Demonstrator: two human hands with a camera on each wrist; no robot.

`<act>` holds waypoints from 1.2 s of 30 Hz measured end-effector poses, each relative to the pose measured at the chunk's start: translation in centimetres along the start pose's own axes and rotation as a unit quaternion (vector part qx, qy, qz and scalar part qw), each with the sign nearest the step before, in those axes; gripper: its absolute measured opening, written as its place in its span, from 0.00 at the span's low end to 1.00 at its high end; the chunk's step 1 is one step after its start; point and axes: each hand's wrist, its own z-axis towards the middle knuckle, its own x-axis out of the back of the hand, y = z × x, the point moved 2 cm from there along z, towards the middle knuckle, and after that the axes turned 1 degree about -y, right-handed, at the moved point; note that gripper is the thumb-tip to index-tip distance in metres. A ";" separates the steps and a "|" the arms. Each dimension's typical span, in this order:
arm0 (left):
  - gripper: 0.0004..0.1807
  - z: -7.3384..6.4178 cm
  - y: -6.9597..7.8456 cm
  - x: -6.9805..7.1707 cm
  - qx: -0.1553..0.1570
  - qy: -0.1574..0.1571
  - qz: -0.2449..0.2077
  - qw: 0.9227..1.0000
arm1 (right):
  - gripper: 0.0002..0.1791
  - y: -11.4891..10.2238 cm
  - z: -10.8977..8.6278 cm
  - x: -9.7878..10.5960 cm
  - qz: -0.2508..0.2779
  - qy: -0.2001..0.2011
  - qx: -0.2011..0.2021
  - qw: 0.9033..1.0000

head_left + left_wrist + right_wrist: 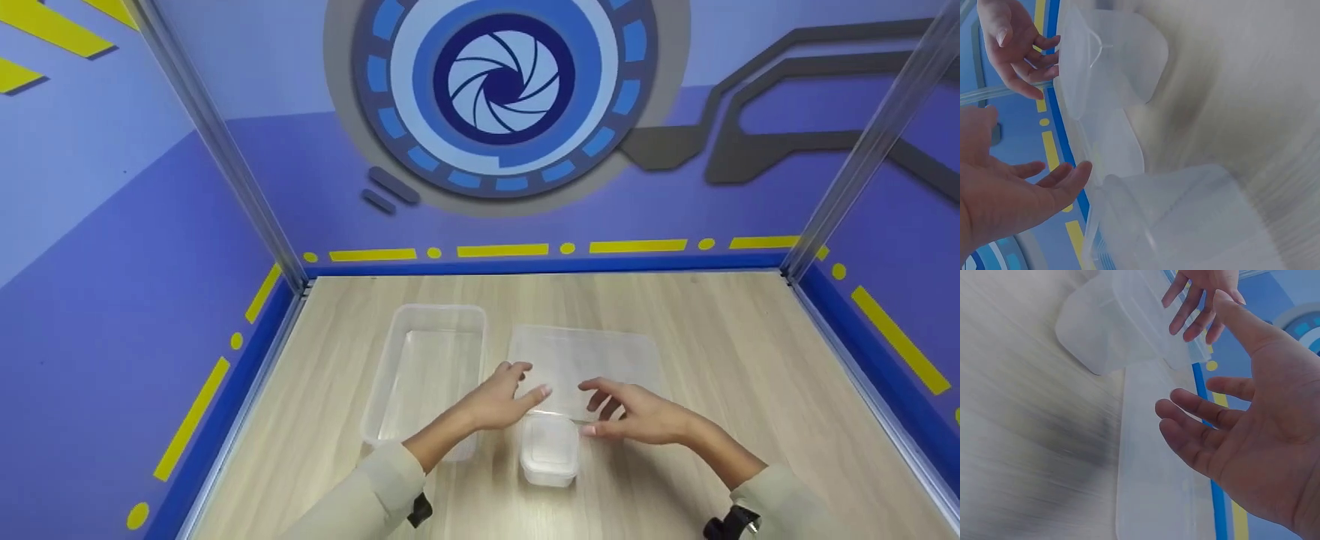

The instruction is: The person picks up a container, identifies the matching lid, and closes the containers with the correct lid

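A small lidded food container [550, 454], made of translucent plastic, stands on the table near the person. Behind it lies a large flat translucent lid [589, 360]. To the left is a large rectangular plastic container [373, 405] with its top uncovered. My left hand [501, 399] hovers above and left of the small container, fingers relaxed and holding nothing. On the other side my right hand [641, 415] has loosely bent fingers, also with nothing in them. In the right wrist view, the right palm [1275, 427] faces the small container [1086, 334].
The wood-grain table [750, 360] is enclosed by printed blue-purple panels at the back [285, 180] and both sides. Metal posts [217, 142] stand at its far corners. Bare wood surface shows right of the lid and along the back.
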 end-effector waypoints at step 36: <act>0.43 6.2 -0.5 0.3 0.059 0.156 -0.178 0.970 | 0.37 2.8 -0.4 4.1 0.030 0.209 -0.019 0.977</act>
